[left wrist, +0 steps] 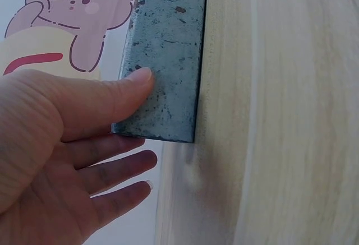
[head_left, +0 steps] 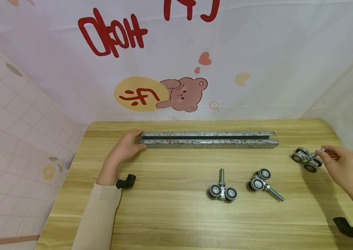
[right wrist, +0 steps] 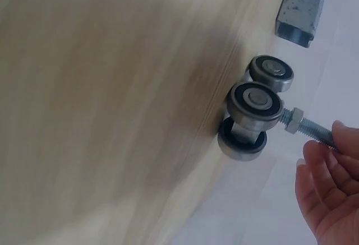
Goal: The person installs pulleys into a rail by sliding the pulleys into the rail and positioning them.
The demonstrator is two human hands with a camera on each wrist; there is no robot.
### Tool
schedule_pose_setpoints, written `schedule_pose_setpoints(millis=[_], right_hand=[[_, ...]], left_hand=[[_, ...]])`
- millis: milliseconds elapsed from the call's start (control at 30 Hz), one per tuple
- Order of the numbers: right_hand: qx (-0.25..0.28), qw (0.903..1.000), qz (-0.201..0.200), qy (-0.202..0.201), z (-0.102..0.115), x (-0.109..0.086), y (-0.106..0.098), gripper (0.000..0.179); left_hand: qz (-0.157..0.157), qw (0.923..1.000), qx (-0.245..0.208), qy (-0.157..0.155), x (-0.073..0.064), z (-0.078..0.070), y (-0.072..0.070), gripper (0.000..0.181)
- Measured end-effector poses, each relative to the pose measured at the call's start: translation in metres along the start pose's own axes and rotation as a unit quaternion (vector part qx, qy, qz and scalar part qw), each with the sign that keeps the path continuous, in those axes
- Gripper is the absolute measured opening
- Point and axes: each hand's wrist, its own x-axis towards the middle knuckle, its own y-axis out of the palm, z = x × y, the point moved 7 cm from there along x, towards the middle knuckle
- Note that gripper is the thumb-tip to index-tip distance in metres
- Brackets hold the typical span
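A long slotted steel track (head_left: 207, 143), speckled with rust, lies lengthwise near the back of the table. My left hand (head_left: 126, 146) grips its left end, thumb on the near face and fingers round the far side. In the left wrist view the thumb presses flat on the track (left wrist: 168, 49), and the other fingers reach past its end. Off the track's right end, my right hand (head_left: 348, 166) pinches the threaded bolt (right wrist: 314, 130) of a roller trolley (head_left: 307, 159). That trolley's wheels point left, towards the track, and its bolt points to the hand.
Two more roller trolleys lie on the wooden table (head_left: 170, 215): one (head_left: 222, 192) with its bolt pointing to the back, another (head_left: 259, 180) with its bolt slanting to the front right. A printed cloth (head_left: 257, 52) hangs behind the table.
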Motion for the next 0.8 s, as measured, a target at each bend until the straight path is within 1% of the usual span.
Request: schedule_pose_setpoints(millis=[67,333,533,633,800], right_hand=[[0.000,1.0000,0.001,0.009,0.000,0.000,0.000,0.026],[0.004,1.0000,0.002,0.001,0.001,0.007,0.003,0.026],[0.003,0.9998,0.018,0.004,0.003,0.013,0.007,0.028],[0.004,0.9998,0.021,-0.003,0.004,0.016,0.008,0.027],[0.003,0.9992,0.040,0.006,0.005,0.022,0.014,0.029]], left_hand=[[0.000,1.0000,-0.002,0.000,0.000,0.000,0.001,0.068],[0.002,1.0000,0.008,-0.002,0.001,0.000,0.001,0.068],[0.002,1.0000,0.010,0.000,0.001,-0.001,0.000,0.068],[0.003,1.0000,0.008,0.000,0.001,-0.002,0.001,0.068],[0.003,1.0000,0.005,-0.005,0.000,-0.001,0.001,0.069]])
